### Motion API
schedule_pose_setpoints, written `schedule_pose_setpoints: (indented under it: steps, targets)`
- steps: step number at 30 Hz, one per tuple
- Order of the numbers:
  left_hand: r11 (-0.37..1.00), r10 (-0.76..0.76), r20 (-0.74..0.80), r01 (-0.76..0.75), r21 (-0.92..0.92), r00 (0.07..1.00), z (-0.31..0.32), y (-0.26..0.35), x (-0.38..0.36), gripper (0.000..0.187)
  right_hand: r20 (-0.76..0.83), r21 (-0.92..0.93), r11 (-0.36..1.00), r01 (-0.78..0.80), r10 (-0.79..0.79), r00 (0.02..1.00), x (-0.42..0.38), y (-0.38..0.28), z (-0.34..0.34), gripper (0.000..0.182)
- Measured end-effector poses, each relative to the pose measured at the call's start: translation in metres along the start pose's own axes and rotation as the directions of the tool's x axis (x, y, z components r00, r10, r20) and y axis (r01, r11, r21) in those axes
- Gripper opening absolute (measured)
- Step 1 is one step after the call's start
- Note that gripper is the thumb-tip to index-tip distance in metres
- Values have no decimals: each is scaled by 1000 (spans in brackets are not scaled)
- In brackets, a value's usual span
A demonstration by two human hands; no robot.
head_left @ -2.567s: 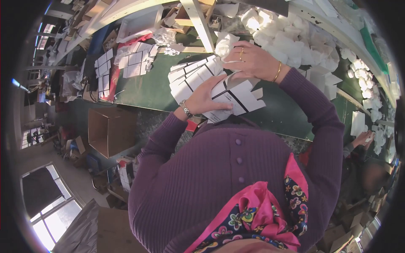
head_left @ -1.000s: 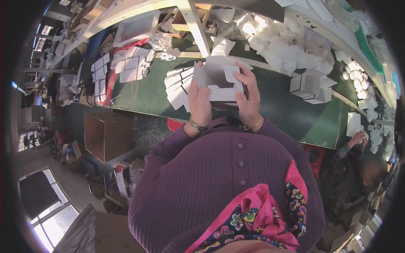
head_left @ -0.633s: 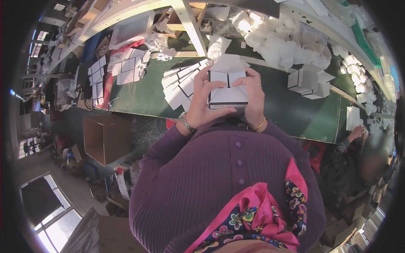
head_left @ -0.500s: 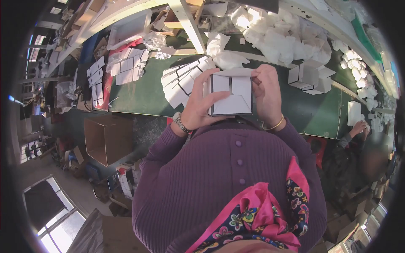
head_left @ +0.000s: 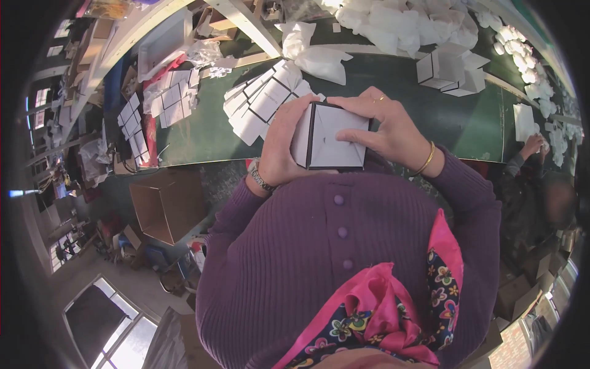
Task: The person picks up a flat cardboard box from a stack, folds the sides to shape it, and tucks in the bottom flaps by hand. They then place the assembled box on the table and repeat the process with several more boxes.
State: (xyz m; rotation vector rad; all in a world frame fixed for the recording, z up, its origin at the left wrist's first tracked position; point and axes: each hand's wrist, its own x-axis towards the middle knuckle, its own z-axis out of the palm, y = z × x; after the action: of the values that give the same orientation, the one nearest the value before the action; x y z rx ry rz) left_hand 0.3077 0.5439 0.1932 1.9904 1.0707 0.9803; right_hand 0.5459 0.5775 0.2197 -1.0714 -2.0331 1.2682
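A small white cardboard box (head_left: 329,150) with black edges is held in front of my chest, at the near edge of the green table. My left hand (head_left: 284,144) wraps round its left side. My right hand (head_left: 384,126) grips the far right corner, its thumb pressing on the folded flaps of the upper face. Just beyond my left hand, flat white cartons with black lines (head_left: 264,101) lie fanned out. White padded pouches (head_left: 322,64) rest behind them.
Folded white cartons (head_left: 452,71) stand at the right, below a heap of white pouches (head_left: 393,27). More flat cartons (head_left: 174,101) lie at the left. An open brown box (head_left: 166,206) sits below the green table (head_left: 196,144). A co-worker's hand (head_left: 533,146) is at far right.
The flap that stood raised at the far side is now folded down over the box. My right hand has come over the top, and my left thumb has left the upper face.
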Motion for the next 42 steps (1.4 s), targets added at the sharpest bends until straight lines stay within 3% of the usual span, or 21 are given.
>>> schedule_pose_setpoints:
  steps: [6, 12, 27, 32, 36, 39, 42]
  targets:
    - [995, 89, -60, -86, 54, 994, 7, -2, -3, 117, -91, -33, 999, 33, -35, 995, -1, 15, 14, 50]
    - [996, 57, -64, -53, 70, 996, 8, 1, -2, 117, -98, -42, 999, 25, -29, 995, 2, 28, 17, 50]
    - [995, -57, -3, 57, 81, 998, 10, 3, 4, 129, -57, -123, 967, 222, -230, 971, 9, 41, 13, 57]
    - [992, -5, 84, -6, 127, 996, 6, -8, 5, 127, -41, 46, 993, 112, -110, 993, 4, 38, 3, 52]
    - [988, -8, 119, -10, 152, 993, 10, -12, 7, 122, -59, 53, 994, 96, -92, 994, 2, 37, -1, 45]
    - [953, 107, 97, -129, 272, 990, 23, 2, 6, 107, -10, 109, 984, 142, -142, 990, -4, 41, 15, 47]
    - [974, -36, -2, 35, 223, 999, 15, 1, 11, 122, -267, 332, 935, 128, -37, 963, -7, 33, 29, 53]
